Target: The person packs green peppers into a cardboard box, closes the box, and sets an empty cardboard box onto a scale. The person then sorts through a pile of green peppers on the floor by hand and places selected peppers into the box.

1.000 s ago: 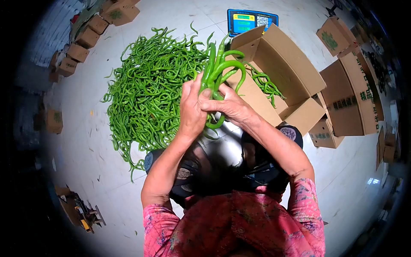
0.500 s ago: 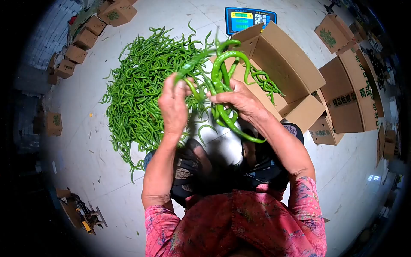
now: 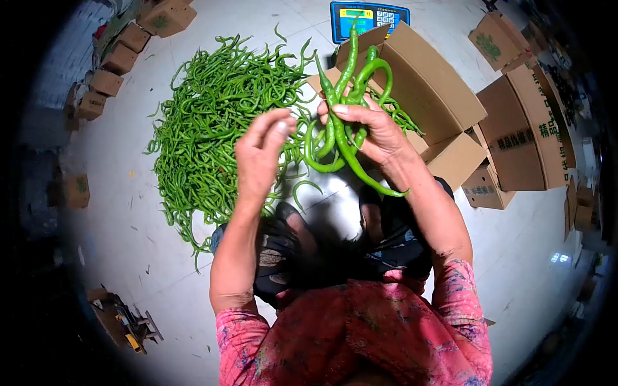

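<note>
My right hand [image 3: 380,132] is closed around a bunch of long, curly green chili peppers [image 3: 336,128], its thumb pressed across them. Their ends stick out above and below my grip. To the left, my left hand [image 3: 259,151] is raised with the fingers bent and the thumb a little apart, and I see nothing in it. Behind that hand a big heap of green chili peppers [image 3: 206,128] lies on the floor. An open cardboard box [image 3: 431,83] stands just beyond my right hand, with some peppers inside; my hand hides part of its near side.
A blue scale display [image 3: 370,22] stands behind the box. More cardboard boxes [image 3: 524,138] are at the right, and a row of boxes [image 3: 119,58] runs along the far left. A dark metal and yellow item [image 3: 132,325] lies at the lower left on the pale tiled floor.
The pepper at my left hand has joined the bunch in my right hand, and my left hand has come away without it. The bunch stands more upright now.
</note>
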Demonstrator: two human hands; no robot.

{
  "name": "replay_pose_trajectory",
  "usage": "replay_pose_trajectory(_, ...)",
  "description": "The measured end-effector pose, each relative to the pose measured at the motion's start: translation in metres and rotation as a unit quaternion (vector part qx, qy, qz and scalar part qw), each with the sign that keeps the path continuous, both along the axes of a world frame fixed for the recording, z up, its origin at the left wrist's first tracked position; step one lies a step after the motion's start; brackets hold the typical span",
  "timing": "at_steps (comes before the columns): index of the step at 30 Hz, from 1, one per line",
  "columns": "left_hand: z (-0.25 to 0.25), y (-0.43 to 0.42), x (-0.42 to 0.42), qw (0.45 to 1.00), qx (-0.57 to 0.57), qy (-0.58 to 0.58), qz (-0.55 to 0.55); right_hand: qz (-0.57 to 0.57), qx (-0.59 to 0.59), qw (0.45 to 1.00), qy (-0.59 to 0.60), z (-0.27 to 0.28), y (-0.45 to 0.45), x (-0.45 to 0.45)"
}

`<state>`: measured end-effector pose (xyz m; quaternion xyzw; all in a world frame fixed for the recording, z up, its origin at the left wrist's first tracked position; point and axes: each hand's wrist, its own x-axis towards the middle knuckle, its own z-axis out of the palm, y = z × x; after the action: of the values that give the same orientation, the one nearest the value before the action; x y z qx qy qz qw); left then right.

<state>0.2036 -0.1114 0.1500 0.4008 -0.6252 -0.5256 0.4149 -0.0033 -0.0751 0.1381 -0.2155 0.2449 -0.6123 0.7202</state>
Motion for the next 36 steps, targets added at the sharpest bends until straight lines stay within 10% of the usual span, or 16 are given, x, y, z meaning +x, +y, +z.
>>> replay_pose_trajectory(11,-0.023,0.025,-0.032,0.987,-0.079,-0.134,-0.038,-0.028,-0.027,0.983,0.182,-0.004,0.003,0.016)
replay_pose_trajectory(25,-0.016,-0.013,-0.01,0.97,0.159,0.185,0.01,-0.148,0.022,0.965,0.214,0.004,0.0,-0.016)
replay_pose_trajectory(36,-0.026,-0.019,-0.003,0.95,0.208,0.233,-0.014,0.016,0.007,0.977,0.211,0.004,0.005,-0.008)
